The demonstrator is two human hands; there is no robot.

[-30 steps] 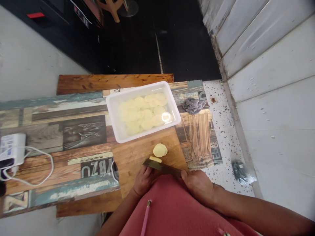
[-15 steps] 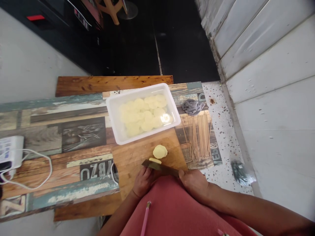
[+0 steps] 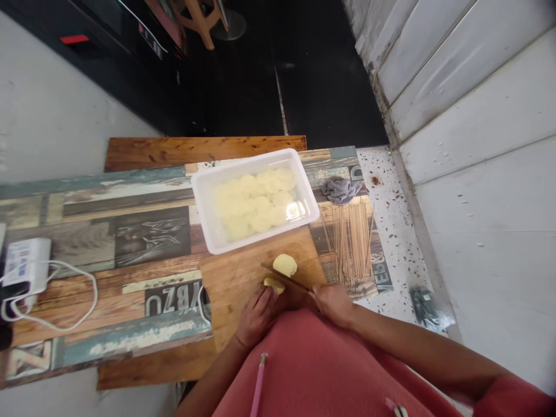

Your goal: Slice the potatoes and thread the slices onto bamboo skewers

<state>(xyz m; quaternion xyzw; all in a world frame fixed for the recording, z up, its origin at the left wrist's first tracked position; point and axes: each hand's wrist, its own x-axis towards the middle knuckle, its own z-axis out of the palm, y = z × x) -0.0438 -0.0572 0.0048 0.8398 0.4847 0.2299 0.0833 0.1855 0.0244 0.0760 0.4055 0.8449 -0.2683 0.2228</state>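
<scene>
Head view puts the potato piece point(image 3: 274, 285) at the near edge of the wooden cutting board point(image 3: 232, 278), right under my left hand point(image 3: 257, 315). My fingertips are curled together and pressed down on it, pinning it to the board. My right hand point(image 3: 332, 302) is closed around the handle of the knife point(image 3: 284, 278), fingers wrapped tight. The blade runs slantwise across the board between the pinned piece and a larger cut potato half point(image 3: 285, 264), which lies just beyond it, flat face up.

I judge that I am mid-slice, with the edge set against the far side of the piece I hold. I cannot tell whether the blade has bitten through. The next move calls for a straight downward press with my left fingertips tucked back from the edge, since they sit very close to the steel.

Beyond the board stands a white tub point(image 3: 204, 200) full of pale potato slices point(image 3: 256, 202). To its right lie a spread of bamboo skewers point(image 3: 351, 237) and a crumpled grey cloth point(image 3: 341, 189). Far to my left on the patterned table point(image 3: 130, 231) sits a white charger box point(image 3: 26, 263) with its cable point(image 3: 82, 295).
</scene>
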